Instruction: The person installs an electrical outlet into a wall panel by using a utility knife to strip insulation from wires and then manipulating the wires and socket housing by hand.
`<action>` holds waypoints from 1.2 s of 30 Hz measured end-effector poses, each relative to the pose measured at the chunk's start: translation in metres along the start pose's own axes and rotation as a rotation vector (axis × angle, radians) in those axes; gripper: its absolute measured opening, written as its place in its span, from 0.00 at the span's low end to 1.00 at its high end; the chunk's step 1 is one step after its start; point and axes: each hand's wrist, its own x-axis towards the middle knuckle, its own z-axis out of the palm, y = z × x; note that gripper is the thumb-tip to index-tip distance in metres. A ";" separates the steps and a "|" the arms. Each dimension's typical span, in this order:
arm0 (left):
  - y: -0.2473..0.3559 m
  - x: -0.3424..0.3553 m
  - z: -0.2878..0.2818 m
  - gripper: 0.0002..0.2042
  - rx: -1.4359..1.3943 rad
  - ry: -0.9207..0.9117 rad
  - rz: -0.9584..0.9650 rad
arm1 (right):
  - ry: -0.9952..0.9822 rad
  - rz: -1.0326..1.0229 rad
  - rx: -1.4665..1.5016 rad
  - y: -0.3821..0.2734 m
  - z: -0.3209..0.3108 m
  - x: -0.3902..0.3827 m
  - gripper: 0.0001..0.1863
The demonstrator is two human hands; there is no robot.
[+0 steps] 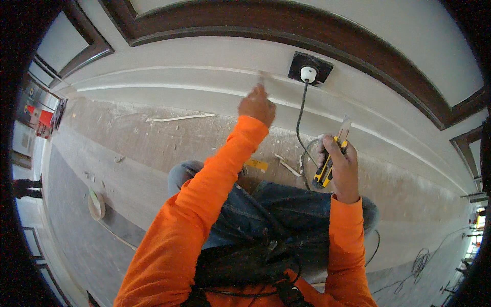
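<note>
My left hand [257, 105] is raised before the white wall moulding [204, 82], left of a white plug [308, 73] in a black socket plate [297, 61]. Its index finger points up, smeared by motion; the other fingers look curled, and whether they hold anything is unclear. My right hand [343, 171] grips a yellow-and-black utility knife [326, 169], held upright below and right of the socket. A pale flat piece sticks up from the knife's top, too blurred to make out. A black cord [299, 117] hangs from the plug down past that hand.
I sit cross-legged on a dusty floor [133, 153] with white offcut strips [179, 117] and a yellow piece [255, 164] near my knees. A round pale object [96, 203] lies at the left, coiled cables [420, 266] at the right. Someone's dark legs [28, 188] show at the far left.
</note>
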 end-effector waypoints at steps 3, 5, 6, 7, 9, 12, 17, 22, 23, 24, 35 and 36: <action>0.030 -0.029 0.000 0.12 -0.166 -0.237 0.539 | 0.034 0.013 0.002 0.002 -0.003 0.003 0.13; 0.045 -0.035 -0.008 0.12 -0.208 -0.227 0.371 | 0.067 0.017 0.005 -0.003 -0.003 -0.002 0.13; 0.039 -0.033 -0.002 0.12 -0.208 -0.145 0.287 | 0.053 0.010 0.013 -0.002 -0.003 -0.002 0.13; 0.029 -0.030 0.002 0.12 -0.292 -0.141 0.153 | 0.041 0.003 0.020 0.001 -0.003 -0.001 0.14; 0.007 -0.012 0.008 0.13 -0.467 -0.134 -0.105 | 0.021 0.005 0.022 0.003 -0.009 0.001 0.14; -0.048 -0.004 0.033 0.18 -0.560 0.018 -0.200 | -0.003 0.014 0.004 0.001 -0.002 0.002 0.13; -0.004 -0.005 0.017 0.20 -0.666 -0.080 -0.314 | 0.064 -0.024 -0.001 -0.004 -0.001 0.002 0.12; 0.003 -0.004 0.009 0.16 -0.857 -0.147 -0.335 | 0.025 0.025 0.074 0.000 0.003 0.007 0.12; 0.013 -0.003 -0.003 0.14 -0.846 -0.174 -0.329 | 0.013 0.046 0.056 -0.002 0.004 0.006 0.11; 0.010 -0.003 0.003 0.13 -0.870 -0.141 -0.299 | -0.002 0.034 0.056 0.002 0.005 0.006 0.11; 0.054 0.004 -0.033 0.19 -0.664 0.081 0.047 | -0.114 0.054 -0.064 0.025 -0.002 0.011 0.09; 0.059 0.008 -0.039 0.22 -0.622 0.111 0.095 | -0.116 0.045 -0.080 0.023 0.000 0.011 0.09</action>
